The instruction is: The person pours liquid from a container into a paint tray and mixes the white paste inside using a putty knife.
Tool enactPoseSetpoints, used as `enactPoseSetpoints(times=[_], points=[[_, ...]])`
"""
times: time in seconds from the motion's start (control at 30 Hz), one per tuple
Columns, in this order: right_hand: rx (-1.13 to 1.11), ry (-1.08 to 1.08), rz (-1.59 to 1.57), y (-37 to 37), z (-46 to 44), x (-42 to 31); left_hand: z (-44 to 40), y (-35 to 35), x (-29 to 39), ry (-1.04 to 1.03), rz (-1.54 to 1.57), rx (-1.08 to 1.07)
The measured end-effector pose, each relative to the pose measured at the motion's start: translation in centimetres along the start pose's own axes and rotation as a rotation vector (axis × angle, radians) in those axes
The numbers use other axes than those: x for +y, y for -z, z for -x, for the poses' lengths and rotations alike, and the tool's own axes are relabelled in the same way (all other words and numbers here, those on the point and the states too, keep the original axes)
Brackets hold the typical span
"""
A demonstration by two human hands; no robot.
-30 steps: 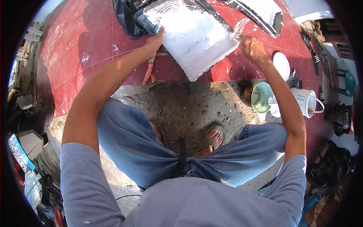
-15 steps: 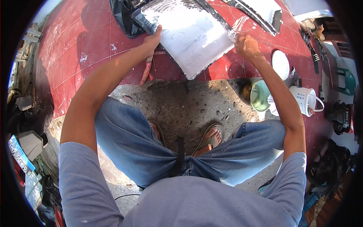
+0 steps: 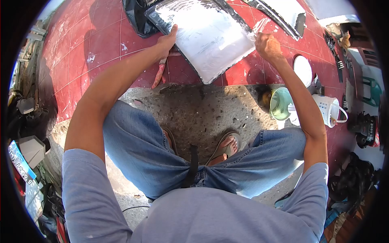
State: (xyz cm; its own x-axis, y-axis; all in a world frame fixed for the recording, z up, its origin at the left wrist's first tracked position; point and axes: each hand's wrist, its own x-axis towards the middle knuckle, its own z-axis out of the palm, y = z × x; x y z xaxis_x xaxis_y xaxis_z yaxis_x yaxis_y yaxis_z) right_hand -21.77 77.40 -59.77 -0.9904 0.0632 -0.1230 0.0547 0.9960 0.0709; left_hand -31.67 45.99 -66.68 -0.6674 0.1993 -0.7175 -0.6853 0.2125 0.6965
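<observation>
A dark-edged rectangular panel [image 3: 214,40], its face coated in white, lies tilted over the red tiled floor. My left hand [image 3: 167,40] grips the panel's left edge, thumb on top and the other fingers hidden beneath. At the right corner, my right hand [image 3: 267,45] is closed, its fingers pressed together beside the edge; what it holds is too small to make out. White smears [image 3: 260,25] mark the tiles just beyond that hand. Below my left hand, a tool with a red, stained handle [image 3: 159,75] lies on the tiles.
A black plastic bag [image 3: 137,20] lies left of the panel, and another white-coated panel [image 3: 285,14] is at the upper right. A round white lid [image 3: 302,71], a greenish tub [image 3: 280,104] and a white bucket [image 3: 325,108] stand near my right forearm.
My right hand has moved slightly left, then back right along the panel's right corner. My left hand still grips the left edge.
</observation>
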Motion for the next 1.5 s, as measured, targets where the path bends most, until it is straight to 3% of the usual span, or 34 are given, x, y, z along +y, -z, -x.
enactPoseSetpoints(times=[0.1,0.2,0.3,0.47,0.63,0.73,0.77,0.8,0.87,0.9,0.97,1.07,1.2,1.3,1.4,1.5], points=[[-0.031,0.169,0.240,-3.8,-0.7,1.8,-0.1,-0.1,0.4,-0.010,-0.004,0.002],[-0.046,0.068,-0.053,1.3,-0.4,-0.5,-0.2,0.3,-0.2,0.009,-0.001,0.017],[0.023,0.082,-0.080,-2.4,-1.0,0.6,-0.1,0.0,0.0,-0.001,0.006,-0.026],[-0.085,-0.067,-0.255,-3.6,-1.1,-0.2,-0.3,0.2,-0.1,-0.003,0.015,-0.006],[-0.073,-0.072,-0.468,-1.0,0.2,-3.2,-0.2,0.2,0.0,-0.005,0.005,-0.025],[0.063,0.118,-0.408,-3.9,0.2,-4.2,-0.2,0.1,0.0,0.009,-0.002,0.011],[0.093,0.222,-0.245,-4.4,0.4,-4.8,-0.7,0.3,-0.2,0.031,-0.006,-0.011],[0.288,0.509,0.139,-4.5,1.3,-5.4,-0.1,0.1,0.0,0.016,-0.012,-0.026],[0.266,0.683,-0.103,-5.1,1.1,-5.7,0.3,-0.1,0.3,0.027,-0.022,-0.021],[0.108,0.512,-0.375,-4.0,1.6,-6.6,0.3,0.0,0.3,0.037,-0.028,-0.036],[-0.184,0.405,-0.245,-0.6,2.5,-7.2,0.8,-0.1,0.5,0.036,-0.084,-0.014],[-0.029,0.408,-0.245,-2.0,1.4,-5.0,0.8,-0.2,0.6,0.032,-0.093,-0.027],[-0.240,0.194,-0.206,1.2,0.0,-3.8,0.7,-0.5,0.7,0.012,-0.083,-0.029],[-0.171,0.241,-0.188,-0.2,0.5,-5.0,0.5,-0.2,0.2,0.015,-0.076,-0.011],[0.002,0.444,-0.198,-2.8,1.2,-5.7,0.3,-0.1,0.0,0.000,-0.057,0.004],[-0.122,0.404,-0.270,-1.4,0.0,-2.7,1.0,-0.3,0.6,-0.012,-0.055,0.037]])
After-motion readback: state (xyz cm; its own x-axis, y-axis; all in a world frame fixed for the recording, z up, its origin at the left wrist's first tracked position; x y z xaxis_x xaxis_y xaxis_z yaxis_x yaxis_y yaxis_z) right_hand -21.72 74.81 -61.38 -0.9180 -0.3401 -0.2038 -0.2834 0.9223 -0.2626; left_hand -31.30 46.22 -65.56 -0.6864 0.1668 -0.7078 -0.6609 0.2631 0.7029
